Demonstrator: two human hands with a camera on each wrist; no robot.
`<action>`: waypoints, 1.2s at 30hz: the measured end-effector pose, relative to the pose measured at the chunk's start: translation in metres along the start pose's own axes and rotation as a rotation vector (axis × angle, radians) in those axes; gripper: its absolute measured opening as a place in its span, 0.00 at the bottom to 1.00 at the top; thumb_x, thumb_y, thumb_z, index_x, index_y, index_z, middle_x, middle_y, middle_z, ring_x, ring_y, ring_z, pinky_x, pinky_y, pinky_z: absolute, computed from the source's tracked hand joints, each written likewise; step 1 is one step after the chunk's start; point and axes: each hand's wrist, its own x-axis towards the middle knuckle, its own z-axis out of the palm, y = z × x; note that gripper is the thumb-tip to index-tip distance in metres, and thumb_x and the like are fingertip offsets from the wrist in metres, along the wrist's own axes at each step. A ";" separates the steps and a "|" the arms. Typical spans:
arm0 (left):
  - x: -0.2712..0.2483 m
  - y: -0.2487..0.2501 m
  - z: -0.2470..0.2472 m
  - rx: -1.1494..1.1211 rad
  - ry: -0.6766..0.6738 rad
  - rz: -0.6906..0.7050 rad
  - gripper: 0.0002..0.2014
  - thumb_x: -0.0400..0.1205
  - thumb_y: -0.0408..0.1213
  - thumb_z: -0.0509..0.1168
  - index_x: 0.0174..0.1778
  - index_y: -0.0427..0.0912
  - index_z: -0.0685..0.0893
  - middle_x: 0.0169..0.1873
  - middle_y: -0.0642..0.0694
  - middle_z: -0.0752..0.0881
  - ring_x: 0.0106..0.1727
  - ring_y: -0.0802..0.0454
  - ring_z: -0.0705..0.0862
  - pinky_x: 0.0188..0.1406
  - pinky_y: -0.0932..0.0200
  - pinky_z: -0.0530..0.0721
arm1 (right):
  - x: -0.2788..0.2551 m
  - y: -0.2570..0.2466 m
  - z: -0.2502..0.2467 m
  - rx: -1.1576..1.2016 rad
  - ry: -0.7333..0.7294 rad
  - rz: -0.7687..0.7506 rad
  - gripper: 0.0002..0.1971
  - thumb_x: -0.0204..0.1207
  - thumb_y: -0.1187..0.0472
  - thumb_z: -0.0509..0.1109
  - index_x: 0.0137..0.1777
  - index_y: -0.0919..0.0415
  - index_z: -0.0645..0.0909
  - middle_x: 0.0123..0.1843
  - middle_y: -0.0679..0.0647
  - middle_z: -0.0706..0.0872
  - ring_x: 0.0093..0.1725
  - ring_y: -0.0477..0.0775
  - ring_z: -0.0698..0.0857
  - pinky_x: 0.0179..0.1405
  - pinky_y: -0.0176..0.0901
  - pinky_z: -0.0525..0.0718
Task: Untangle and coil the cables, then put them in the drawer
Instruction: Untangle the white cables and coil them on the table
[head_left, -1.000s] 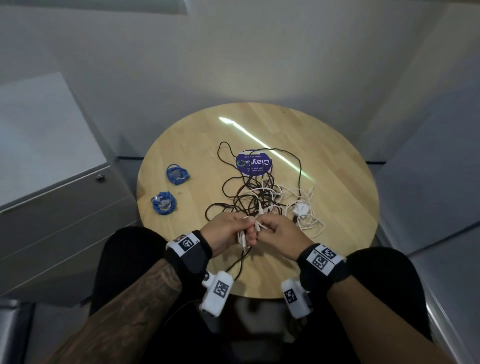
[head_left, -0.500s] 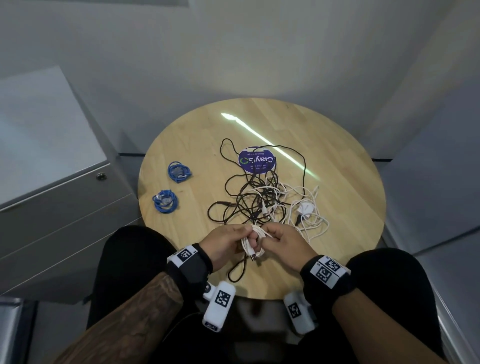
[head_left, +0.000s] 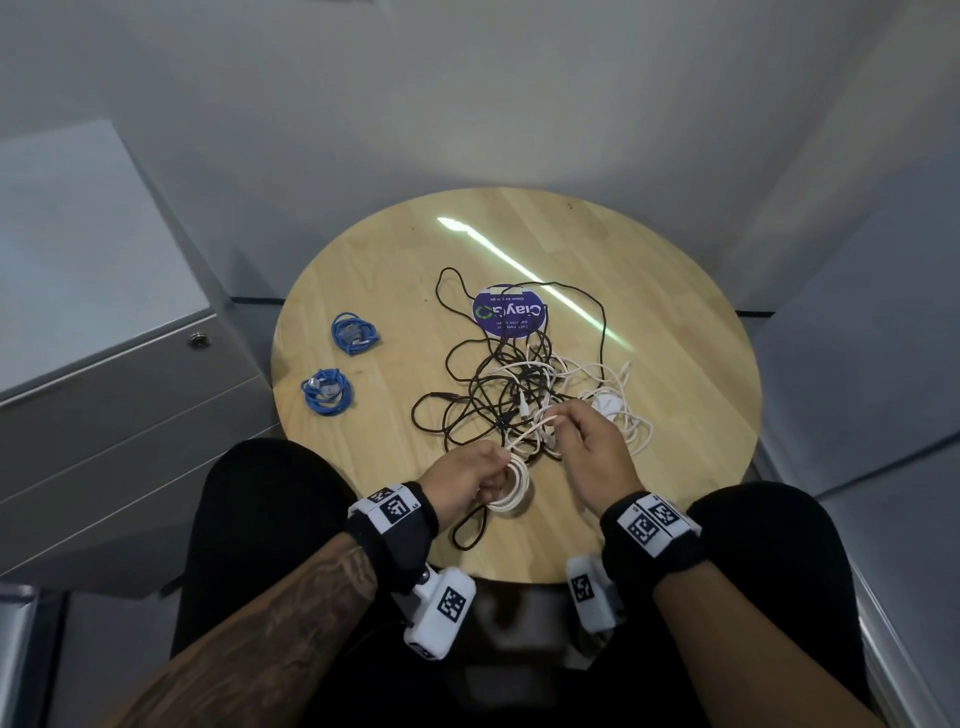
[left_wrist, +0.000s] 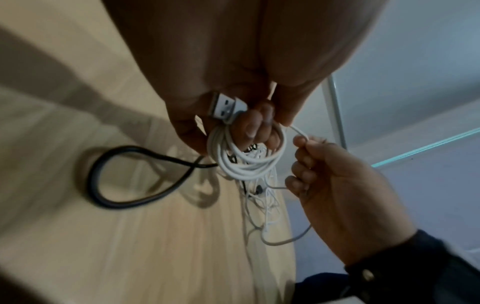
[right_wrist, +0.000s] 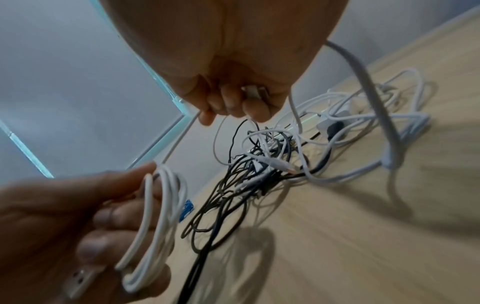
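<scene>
A white cable coil (head_left: 514, 486) is grasped in the grip of the left hand (head_left: 465, 478), its loops pinched under the thumb with the USB plug (left_wrist: 226, 108) tucked against the palm. Just beside that grip, the free run of the same white cable is pinched in the grip of the right hand (head_left: 592, 447), whose fingers (right_wrist: 233, 102) are curled around the strand and what looks like a small connector. Beyond both grips, the tangle of black and white cables (head_left: 524, 395) is spread on the round desk (head_left: 675, 322), partly over a purple sticker (head_left: 509, 317). Well away to the left-hand side, two blue coils (head_left: 327, 391) are already laid down, and further still a closed drawer unit (head_left: 104, 395) is seen. Coiling of the white cable is judged to be in hand; next, the remaining length must be freed from the tangle and wound on.
</scene>
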 end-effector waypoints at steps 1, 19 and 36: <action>0.000 0.001 -0.001 -0.066 0.012 -0.020 0.13 0.89 0.31 0.54 0.38 0.40 0.73 0.24 0.50 0.66 0.24 0.58 0.66 0.19 0.71 0.66 | 0.000 0.003 0.000 -0.019 -0.012 -0.008 0.08 0.84 0.66 0.66 0.52 0.58 0.86 0.44 0.48 0.84 0.46 0.35 0.80 0.46 0.24 0.74; -0.003 -0.005 0.000 -0.408 0.013 -0.138 0.03 0.83 0.32 0.56 0.45 0.41 0.73 0.21 0.49 0.64 0.20 0.56 0.63 0.27 0.58 0.55 | -0.022 0.000 0.020 0.673 -0.202 0.673 0.07 0.81 0.73 0.66 0.49 0.61 0.82 0.40 0.62 0.89 0.32 0.54 0.87 0.40 0.48 0.88; -0.006 -0.009 0.002 -0.337 -0.037 -0.069 0.22 0.70 0.30 0.61 0.62 0.33 0.74 0.30 0.45 0.74 0.26 0.53 0.72 0.27 0.56 0.66 | -0.024 0.005 0.023 0.696 -0.171 0.756 0.07 0.79 0.70 0.70 0.54 0.62 0.84 0.49 0.62 0.90 0.44 0.56 0.88 0.50 0.47 0.86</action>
